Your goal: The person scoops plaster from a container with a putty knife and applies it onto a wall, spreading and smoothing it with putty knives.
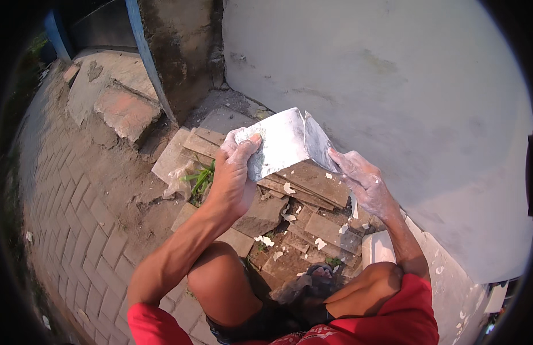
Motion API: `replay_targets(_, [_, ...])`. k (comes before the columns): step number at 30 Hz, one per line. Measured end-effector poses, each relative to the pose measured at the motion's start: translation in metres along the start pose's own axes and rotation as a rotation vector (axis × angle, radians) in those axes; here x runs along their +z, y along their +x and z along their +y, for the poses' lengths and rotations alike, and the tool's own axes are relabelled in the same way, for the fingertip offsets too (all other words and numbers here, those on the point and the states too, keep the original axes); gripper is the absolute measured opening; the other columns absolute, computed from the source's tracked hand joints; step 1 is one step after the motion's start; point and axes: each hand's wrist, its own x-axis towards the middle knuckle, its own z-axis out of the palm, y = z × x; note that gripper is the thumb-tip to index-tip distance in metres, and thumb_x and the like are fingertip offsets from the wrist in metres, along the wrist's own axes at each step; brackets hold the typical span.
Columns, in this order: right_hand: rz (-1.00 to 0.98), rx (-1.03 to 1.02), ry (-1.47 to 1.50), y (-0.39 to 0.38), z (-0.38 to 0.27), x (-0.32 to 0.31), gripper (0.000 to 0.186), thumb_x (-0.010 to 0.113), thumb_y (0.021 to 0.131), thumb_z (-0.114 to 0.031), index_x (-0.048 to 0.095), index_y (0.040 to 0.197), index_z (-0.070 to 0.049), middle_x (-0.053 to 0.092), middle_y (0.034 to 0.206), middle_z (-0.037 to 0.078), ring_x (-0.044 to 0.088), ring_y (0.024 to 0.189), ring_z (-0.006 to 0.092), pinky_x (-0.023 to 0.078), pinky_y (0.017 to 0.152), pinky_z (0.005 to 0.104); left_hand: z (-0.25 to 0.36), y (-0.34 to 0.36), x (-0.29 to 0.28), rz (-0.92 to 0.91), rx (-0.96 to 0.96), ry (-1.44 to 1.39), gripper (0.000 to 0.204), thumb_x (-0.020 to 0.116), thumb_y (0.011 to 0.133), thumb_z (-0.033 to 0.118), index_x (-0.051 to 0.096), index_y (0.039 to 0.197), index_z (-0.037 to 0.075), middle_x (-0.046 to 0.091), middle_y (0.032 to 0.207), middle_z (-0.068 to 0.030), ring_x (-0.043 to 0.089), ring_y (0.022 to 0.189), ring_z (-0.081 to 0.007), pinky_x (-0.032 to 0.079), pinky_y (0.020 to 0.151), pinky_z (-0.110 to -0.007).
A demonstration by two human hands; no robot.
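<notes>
We are holding a flat, pale plaster-coated board [281, 142] just above the middle of the frame, tilted, with its face toward us. Our left hand [235, 172] is gripping its left edge, thumb pressed over the front and fingers curled shut around the rim. Our right hand [361, 178], dusted white, is pinching a thin grey scraper blade [318, 144] whose edge is resting against the board's right end; its fingers are closing narrowly on the blade. Below the board, in the centre of the frame, brown tiles [312, 190] are lying in an uneven stack, flecked with white plaster scraps [265, 240]. Our bare knees and red shorts [393, 322] are filling the lower edge. A grey rendered wall [404, 86] is taking up the right and upper right, and brick paving [76, 230] is curving down the left side
</notes>
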Motion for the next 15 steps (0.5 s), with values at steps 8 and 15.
replay_targets(8, [0.196,0.309,-0.148,-0.033,0.015,-0.035,0.058,0.059,0.085,0.003,0.056,0.138,-0.020,0.058,0.091,0.007,0.055,0.081,0.0229,0.044,0.073,0.0351,-0.002,-0.004,0.020,-0.038,0.188,0.187,0.020,0.057,0.098,0.013,0.046,0.111,0.002,0.060,0.102,-0.0055,0.059,0.092,-0.0092,0.052,0.077,-0.027])
replay_targets(15, [-0.004,-0.183,-1.031,0.009,-0.044,-0.091,0.052,0.060,0.083,-0.006,0.060,0.131,-0.025,0.054,0.088,0.001,0.051,0.079,0.0166,0.037,0.065,0.0343,0.000,-0.009,0.034,0.001,0.281,0.477,0.019,0.060,0.097,0.018,0.050,0.107,0.006,0.052,0.089,0.0023,0.047,0.079,-0.0056,0.042,0.068,-0.023])
